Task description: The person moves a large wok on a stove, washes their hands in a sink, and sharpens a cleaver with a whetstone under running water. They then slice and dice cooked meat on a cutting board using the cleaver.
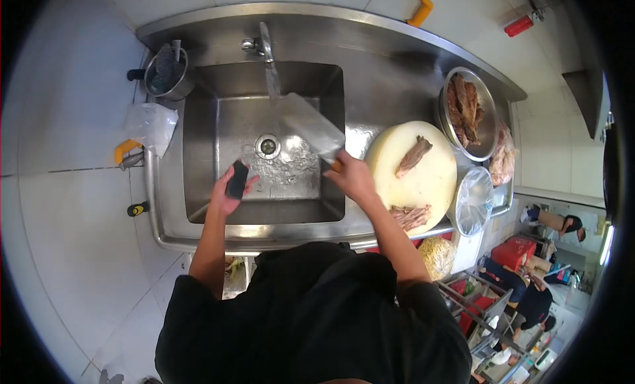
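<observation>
In my left hand [223, 200], over the near left part of the sink [198, 146], is a dark rectangular block [237, 180]; whether it is a stone or a scouring pad I cannot tell. My right hand [355, 181], at the basin's right edge, grips the handle of a cleaver [311, 126]. Its broad blade slants toward the tap [266, 45], and its far end is close to the running water [272, 80]. Motion blurs the blade slightly. Water lies around the drain [268, 146] below.
Right of the basin, a round cutting board [387, 156] bears pieces of meat [413, 157]. Behind it stands a steel bowl [492, 116] of meat; a plastic-lined bowl [475, 202] is nearer. A steel pot [177, 87] and plastic bag [153, 127] sit left. Other people [534, 308] are far right.
</observation>
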`<state>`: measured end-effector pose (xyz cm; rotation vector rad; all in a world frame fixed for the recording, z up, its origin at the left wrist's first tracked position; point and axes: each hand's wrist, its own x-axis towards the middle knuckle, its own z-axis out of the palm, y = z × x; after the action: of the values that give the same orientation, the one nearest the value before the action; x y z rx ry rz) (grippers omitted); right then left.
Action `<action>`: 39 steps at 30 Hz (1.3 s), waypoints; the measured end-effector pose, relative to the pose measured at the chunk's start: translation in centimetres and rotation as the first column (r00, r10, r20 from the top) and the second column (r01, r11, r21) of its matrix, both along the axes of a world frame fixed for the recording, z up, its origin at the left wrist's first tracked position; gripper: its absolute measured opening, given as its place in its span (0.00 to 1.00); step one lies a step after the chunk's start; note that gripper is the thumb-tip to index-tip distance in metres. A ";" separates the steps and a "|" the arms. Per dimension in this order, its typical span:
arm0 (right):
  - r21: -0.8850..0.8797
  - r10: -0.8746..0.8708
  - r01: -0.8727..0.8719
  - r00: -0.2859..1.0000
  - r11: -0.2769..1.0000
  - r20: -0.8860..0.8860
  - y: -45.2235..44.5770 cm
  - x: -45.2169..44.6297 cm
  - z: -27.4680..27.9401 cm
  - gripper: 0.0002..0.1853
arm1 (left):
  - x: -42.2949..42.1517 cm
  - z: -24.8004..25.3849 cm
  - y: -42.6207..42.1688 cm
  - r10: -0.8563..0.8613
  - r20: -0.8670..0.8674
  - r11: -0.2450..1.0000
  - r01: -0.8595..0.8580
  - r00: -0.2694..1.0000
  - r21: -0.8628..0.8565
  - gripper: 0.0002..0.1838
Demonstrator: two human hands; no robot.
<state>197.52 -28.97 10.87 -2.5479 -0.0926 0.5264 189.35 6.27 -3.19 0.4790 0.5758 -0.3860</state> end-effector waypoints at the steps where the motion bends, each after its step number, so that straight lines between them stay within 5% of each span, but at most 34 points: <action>1: -0.024 0.045 -0.044 0.999 0.999 0.020 2.7 1.2 -1.4 0.21 | -1.7 0.1 0.5 0.011 0.017 0.996 -0.009 1.000 -0.087 0.28; 5: -0.070 0.146 -0.144 0.989 0.987 0.030 9.4 5.3 -6.7 0.17 | -7.4 1.8 0.4 0.160 -0.036 0.963 -0.164 0.986 -0.213 0.31; 9: -0.077 0.130 -0.127 0.991 0.989 0.036 12.4 8.2 -9.9 0.20 | -11.0 2.6 0.2 0.173 0.053 0.975 -0.164 0.983 -0.148 0.31; 11: 0.262 -0.045 0.086 0.987 0.961 -0.156 13.3 8.9 -10.4 0.21 | -11.8 3.3 0.0 0.181 0.038 0.975 -0.174 0.983 -0.142 0.32; 14: 0.570 -0.057 0.469 0.803 0.675 -0.593 14.3 10.6 -12.2 0.17 | -11.9 3.2 -0.3 0.238 0.026 0.956 -0.230 0.971 -0.180 0.31; 17: 0.488 0.122 0.857 0.473 0.168 -0.873 13.3 11.5 -13.9 0.09 | -10.7 2.4 -0.6 0.320 0.028 0.941 -0.314 0.947 -0.126 0.30; 21: 0.510 -0.007 0.840 0.520 0.186 -0.854 12.2 8.4 -9.8 0.08 | -7.4 -1.7 -0.4 0.422 -0.031 0.893 -0.422 0.906 -0.160 0.25; 24: 0.657 0.054 0.654 0.692 0.374 -0.720 8.8 6.8 -10.0 0.08 | -3.3 -5.3 -0.7 0.405 -0.003 0.869 -0.386 0.914 -0.309 0.21; 28: 0.633 -0.082 0.550 0.786 0.544 -0.612 4.1 3.2 -5.0 0.06 | 7.1 -6.3 -4.7 0.418 0.018 0.845 -0.382 0.908 -0.374 0.18; 35: 0.680 -0.260 0.510 0.858 0.527 -0.443 -1.1 -1.8 1.8 0.07 | 23.6 -3.9 -12.7 0.349 0.132 0.834 -0.243 0.928 -0.495 0.21; 39: 0.723 -0.335 0.601 0.796 0.340 -0.504 -1.7 -3.1 2.3 0.09 | 22.7 -1.5 -14.3 0.284 0.145 0.783 -0.142 0.948 -0.605 0.30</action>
<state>194.47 -30.71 13.14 -1.3446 0.4044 0.4161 212.04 -8.03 -4.69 -0.1497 0.2529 -0.2646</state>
